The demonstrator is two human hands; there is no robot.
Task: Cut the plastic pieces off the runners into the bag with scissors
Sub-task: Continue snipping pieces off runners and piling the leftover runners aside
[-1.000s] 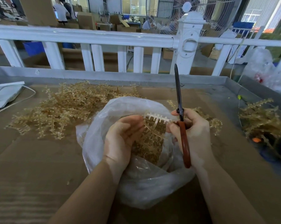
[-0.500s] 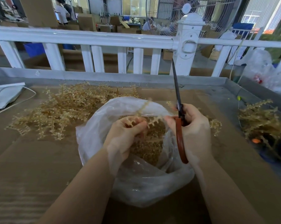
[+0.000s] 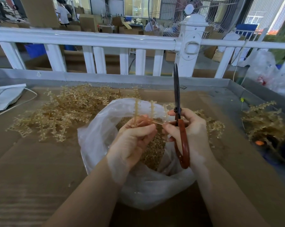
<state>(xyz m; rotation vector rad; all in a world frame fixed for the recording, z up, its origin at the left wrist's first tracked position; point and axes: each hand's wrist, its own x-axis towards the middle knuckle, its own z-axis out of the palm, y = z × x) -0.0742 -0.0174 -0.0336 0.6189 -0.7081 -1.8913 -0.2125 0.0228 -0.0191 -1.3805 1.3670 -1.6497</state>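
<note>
Two hands: both work over the clear plastic bag (image 3: 138, 185) on the cardboard-lined table (image 3: 32, 169)
Runner piles: heaps (image 3: 59, 115) left and right, uncut
Bag: cut pieces (image 3: 152, 153) inside; a snipped piece could fly past the rim
Left hand (image 3: 132, 141): pinches a runner (image 3: 150, 115) above the bag
Right hand (image 3: 190, 128): curled round the red-handled scissors (image 3: 179, 128), blades nearly together, pointing up; thumb touches the runner, risking a nick
Hidden: fingers cover the runner stem

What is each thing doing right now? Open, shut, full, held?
Scissors: held upright, blades nearly shut, cutting nothing.
Right hand: grips the scissors.
Left hand: pinches a runner.
Runner: held over the bag, pieces attached.
Bag: open, holding cut pieces.
Pile of runners: loose on the table.
</note>
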